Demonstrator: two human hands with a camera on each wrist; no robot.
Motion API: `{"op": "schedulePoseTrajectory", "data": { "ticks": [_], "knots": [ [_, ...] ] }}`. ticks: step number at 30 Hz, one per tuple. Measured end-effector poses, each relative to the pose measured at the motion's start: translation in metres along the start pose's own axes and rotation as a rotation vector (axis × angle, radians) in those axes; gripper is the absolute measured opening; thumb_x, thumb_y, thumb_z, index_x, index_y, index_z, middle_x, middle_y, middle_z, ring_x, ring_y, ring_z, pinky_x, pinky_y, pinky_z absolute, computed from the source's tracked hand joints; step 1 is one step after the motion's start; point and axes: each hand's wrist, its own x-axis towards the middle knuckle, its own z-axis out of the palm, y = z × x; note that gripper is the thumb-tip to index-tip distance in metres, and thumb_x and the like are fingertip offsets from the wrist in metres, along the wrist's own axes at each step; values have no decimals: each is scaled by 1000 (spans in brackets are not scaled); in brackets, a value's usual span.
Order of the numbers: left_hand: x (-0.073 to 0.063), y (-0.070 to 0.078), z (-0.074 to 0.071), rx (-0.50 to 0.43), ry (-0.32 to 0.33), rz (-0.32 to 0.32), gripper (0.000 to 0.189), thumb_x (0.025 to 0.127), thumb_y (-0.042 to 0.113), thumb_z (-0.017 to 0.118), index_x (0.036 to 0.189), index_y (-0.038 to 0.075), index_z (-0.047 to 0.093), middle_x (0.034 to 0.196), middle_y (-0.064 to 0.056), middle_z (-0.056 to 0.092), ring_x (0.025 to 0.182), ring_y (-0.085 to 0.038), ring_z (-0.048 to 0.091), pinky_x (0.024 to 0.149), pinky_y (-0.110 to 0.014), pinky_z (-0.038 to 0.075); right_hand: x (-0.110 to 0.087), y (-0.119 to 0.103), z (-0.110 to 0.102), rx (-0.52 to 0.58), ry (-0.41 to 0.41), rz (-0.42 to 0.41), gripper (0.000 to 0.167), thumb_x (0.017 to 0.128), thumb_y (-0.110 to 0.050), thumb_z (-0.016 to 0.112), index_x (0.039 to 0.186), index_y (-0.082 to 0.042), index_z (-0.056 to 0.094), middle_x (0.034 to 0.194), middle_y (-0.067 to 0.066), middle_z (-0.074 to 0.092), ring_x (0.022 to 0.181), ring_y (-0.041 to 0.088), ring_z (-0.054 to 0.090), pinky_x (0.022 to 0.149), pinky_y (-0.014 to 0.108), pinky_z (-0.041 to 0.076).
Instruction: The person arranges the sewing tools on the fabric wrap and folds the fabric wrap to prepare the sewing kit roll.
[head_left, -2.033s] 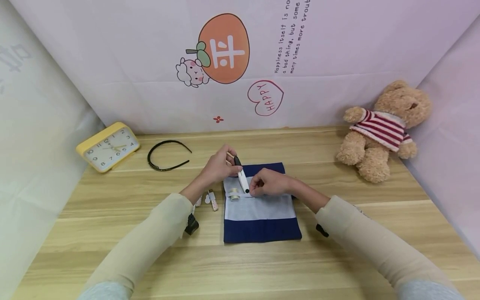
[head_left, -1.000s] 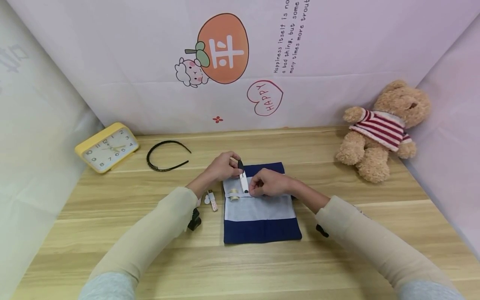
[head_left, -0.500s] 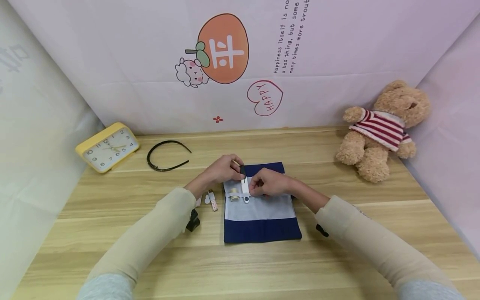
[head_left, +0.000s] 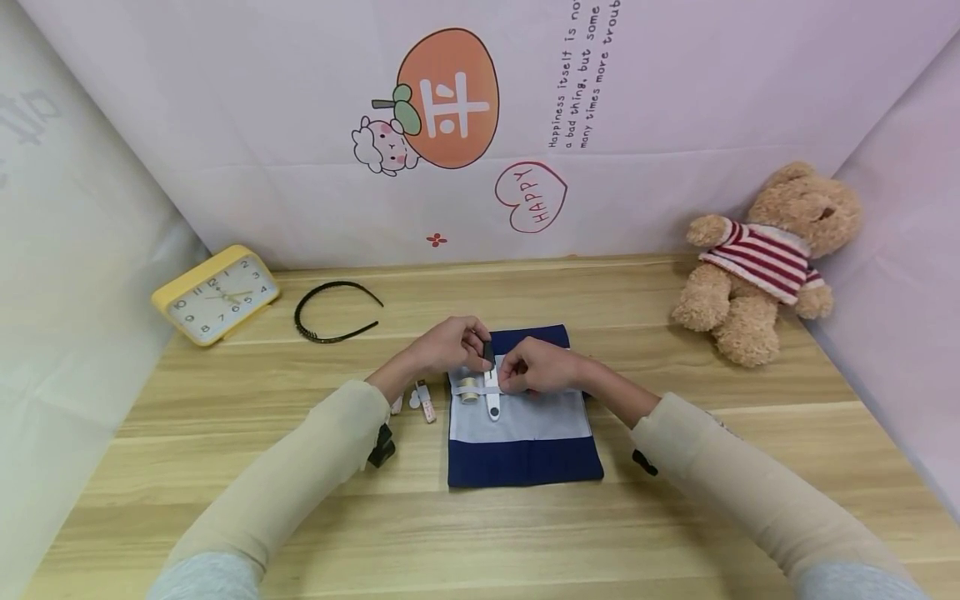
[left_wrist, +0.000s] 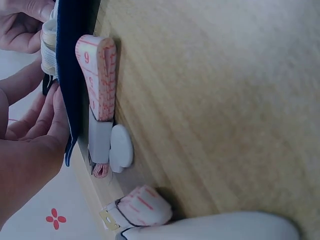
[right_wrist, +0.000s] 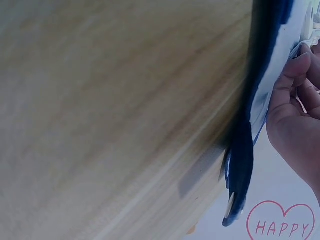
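Observation:
A navy and pale grey cloth organiser (head_left: 525, 461) lies unfolded on the table, with a white elastic strap across its pale middle. A spool of cream thread (head_left: 469, 390) sits under the strap at the left. My left hand (head_left: 452, 343) pinches the black end of a slim white tool (head_left: 492, 400), whose kind I cannot make out. The tool passes under the strap, and its rounded tip with a dark dot shows below. Close to its right, my right hand (head_left: 542, 365) pinches the strap; in the right wrist view the curled fingers (right_wrist: 295, 75) grip its edge.
Left of the organiser lie a folded measuring tape (left_wrist: 97, 75), a small white heart-shaped piece (left_wrist: 121, 148), a second rolled tape (left_wrist: 145, 205) and a white rounded object (left_wrist: 215, 227). Farther back are a black headband (head_left: 300, 312), a yellow clock (head_left: 217, 293) and a teddy bear (head_left: 765, 258).
My left hand has brought the white tool down toward me, and its tip has slid under the strap and out below. The right hand has stayed in place on the strap.

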Motion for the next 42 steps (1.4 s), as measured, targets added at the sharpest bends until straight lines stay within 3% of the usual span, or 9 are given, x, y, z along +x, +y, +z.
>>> {"op": "schedulePoseTrajectory", "data": {
  "ticks": [11, 18, 24, 34, 42],
  "knots": [
    [-4, -2, -1, 27, -35, 32, 34, 86, 0, 79, 115, -3, 62, 103, -10, 61, 92, -20, 59, 85, -29, 51, -1, 0, 0, 7, 3, -9, 9, 98, -2, 65, 98, -1, 74, 77, 1, 64, 59, 12, 51, 58, 26, 46],
    [-5, -1, 0, 163, -71, 58, 35, 85, 7, 82, 115, 0, 65, 104, -8, 64, 95, -19, 60, 87, -30, 51, -2, 0, 0, 3, 1, -30, 11, 98, -3, 64, 99, 0, 75, 78, 2, 65, 60, 12, 52, 59, 28, 49],
    [-4, 1, 0, 214, -90, 65, 33, 85, 9, 83, 112, 1, 66, 103, -7, 64, 94, -18, 59, 86, -29, 50, -1, 0, 0, -1, 3, -31, 10, 98, -3, 65, 98, 0, 75, 79, 2, 66, 60, 12, 52, 59, 28, 49],
    [-10, 0, -2, 239, -72, 108, 35, 88, 10, 80, 119, -1, 67, 110, -8, 67, 99, -19, 61, 89, -31, 51, -3, 1, 0, -16, 28, -45, 8, 96, -5, 68, 99, -2, 75, 84, 2, 69, 65, 13, 55, 61, 28, 49],
    [-25, -1, -21, 262, 16, 154, 37, 91, 13, 78, 123, -2, 66, 120, -17, 66, 109, -30, 61, 95, -38, 50, -10, 5, -9, -97, 60, -56, 8, 91, -6, 76, 99, -4, 74, 85, -2, 67, 76, 13, 57, 69, 27, 48]
  ]
}}
